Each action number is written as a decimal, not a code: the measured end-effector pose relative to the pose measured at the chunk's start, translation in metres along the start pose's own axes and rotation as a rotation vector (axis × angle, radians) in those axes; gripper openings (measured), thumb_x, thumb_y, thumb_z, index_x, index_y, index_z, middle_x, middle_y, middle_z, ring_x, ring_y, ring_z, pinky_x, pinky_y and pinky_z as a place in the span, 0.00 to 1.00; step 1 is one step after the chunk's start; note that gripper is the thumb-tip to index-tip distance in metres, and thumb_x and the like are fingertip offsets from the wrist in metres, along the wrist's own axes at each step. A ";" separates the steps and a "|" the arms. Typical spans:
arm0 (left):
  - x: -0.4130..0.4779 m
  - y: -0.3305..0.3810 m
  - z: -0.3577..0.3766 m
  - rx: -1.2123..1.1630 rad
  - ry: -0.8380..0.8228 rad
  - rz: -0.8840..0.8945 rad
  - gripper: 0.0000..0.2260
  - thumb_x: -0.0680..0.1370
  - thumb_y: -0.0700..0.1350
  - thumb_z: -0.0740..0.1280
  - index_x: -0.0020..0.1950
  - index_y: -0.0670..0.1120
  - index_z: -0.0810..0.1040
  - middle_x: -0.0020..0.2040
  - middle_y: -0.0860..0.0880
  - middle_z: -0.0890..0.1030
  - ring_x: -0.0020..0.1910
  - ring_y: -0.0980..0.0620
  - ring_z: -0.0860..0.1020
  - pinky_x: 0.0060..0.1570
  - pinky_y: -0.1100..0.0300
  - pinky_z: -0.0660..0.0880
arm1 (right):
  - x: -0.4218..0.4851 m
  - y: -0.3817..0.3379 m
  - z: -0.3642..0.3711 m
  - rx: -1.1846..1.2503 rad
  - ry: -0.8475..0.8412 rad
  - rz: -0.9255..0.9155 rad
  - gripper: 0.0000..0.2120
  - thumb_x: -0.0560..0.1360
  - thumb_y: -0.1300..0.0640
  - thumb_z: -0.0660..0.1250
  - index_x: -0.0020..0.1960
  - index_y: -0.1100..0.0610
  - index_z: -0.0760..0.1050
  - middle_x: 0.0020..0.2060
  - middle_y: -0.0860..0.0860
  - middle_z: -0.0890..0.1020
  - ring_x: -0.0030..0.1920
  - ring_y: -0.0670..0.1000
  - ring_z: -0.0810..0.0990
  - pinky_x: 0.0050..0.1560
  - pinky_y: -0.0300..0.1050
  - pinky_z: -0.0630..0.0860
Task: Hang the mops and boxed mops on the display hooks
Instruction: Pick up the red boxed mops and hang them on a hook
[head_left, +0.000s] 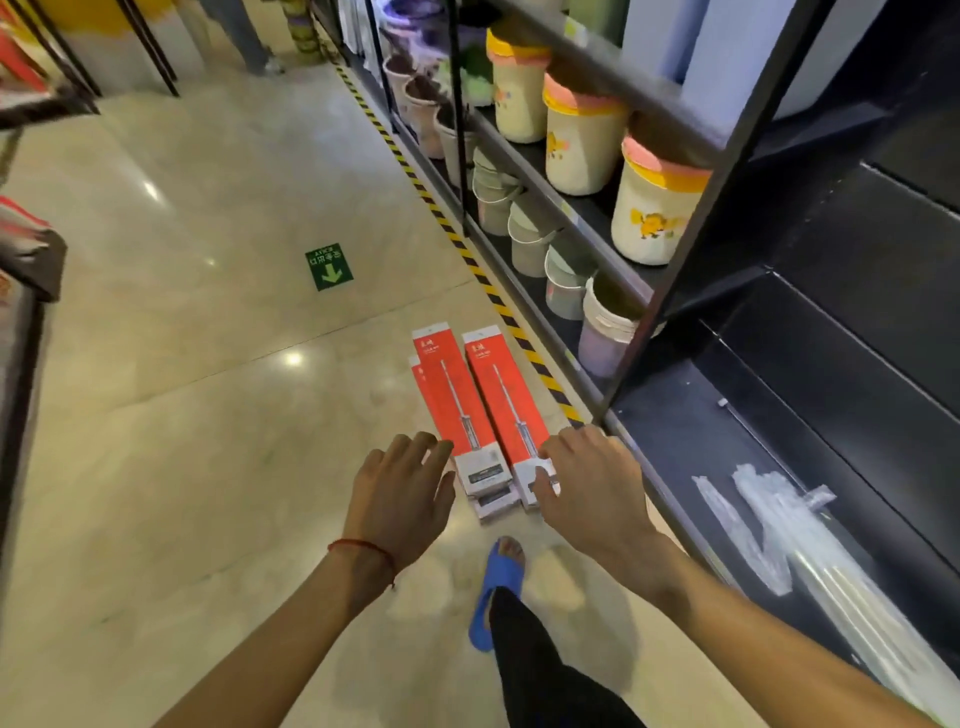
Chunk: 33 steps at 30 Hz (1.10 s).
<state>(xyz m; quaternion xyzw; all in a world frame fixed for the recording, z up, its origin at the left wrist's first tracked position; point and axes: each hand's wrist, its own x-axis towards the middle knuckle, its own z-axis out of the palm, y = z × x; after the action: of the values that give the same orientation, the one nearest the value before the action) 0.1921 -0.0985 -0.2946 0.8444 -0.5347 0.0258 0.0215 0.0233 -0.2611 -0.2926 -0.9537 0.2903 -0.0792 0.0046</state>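
Red-and-white boxed mops (480, 410) lie flat on the tiled floor (208, 415), stacked side by side, next to the black shelving unit (779, 364). Both hands are above their near ends, fingers spread, gripping nothing. Left hand (402, 499) just beside the left box; right hand (589, 483) over the right box's white end, contact unclear.

We look down from head height at our hands (400, 499), the floor (208, 415) and nearby shelves (779, 364).
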 end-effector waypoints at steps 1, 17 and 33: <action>0.014 -0.013 0.006 0.003 0.002 -0.001 0.14 0.77 0.49 0.68 0.60 0.46 0.81 0.52 0.47 0.82 0.45 0.43 0.80 0.37 0.52 0.75 | 0.020 0.001 0.009 0.016 0.003 -0.009 0.08 0.73 0.48 0.74 0.47 0.52 0.82 0.42 0.49 0.84 0.43 0.53 0.81 0.40 0.49 0.79; 0.224 -0.173 0.056 -0.068 -0.155 0.036 0.18 0.79 0.56 0.63 0.60 0.46 0.82 0.53 0.48 0.83 0.46 0.45 0.80 0.40 0.52 0.78 | 0.272 -0.001 0.097 0.114 -0.078 -0.087 0.07 0.74 0.52 0.70 0.46 0.55 0.81 0.42 0.52 0.83 0.44 0.57 0.80 0.45 0.51 0.77; 0.431 -0.337 0.161 -0.158 -0.286 0.732 0.18 0.77 0.49 0.63 0.62 0.43 0.80 0.54 0.44 0.83 0.47 0.41 0.80 0.44 0.48 0.77 | 0.409 -0.115 0.190 0.106 -0.252 0.513 0.11 0.70 0.53 0.69 0.49 0.56 0.82 0.42 0.53 0.83 0.47 0.59 0.81 0.46 0.53 0.74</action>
<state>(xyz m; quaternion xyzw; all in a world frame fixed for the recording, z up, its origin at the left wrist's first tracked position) 0.6844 -0.3534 -0.4290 0.5889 -0.7981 -0.1273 0.0010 0.4507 -0.3995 -0.4132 -0.8497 0.5147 0.0287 0.1106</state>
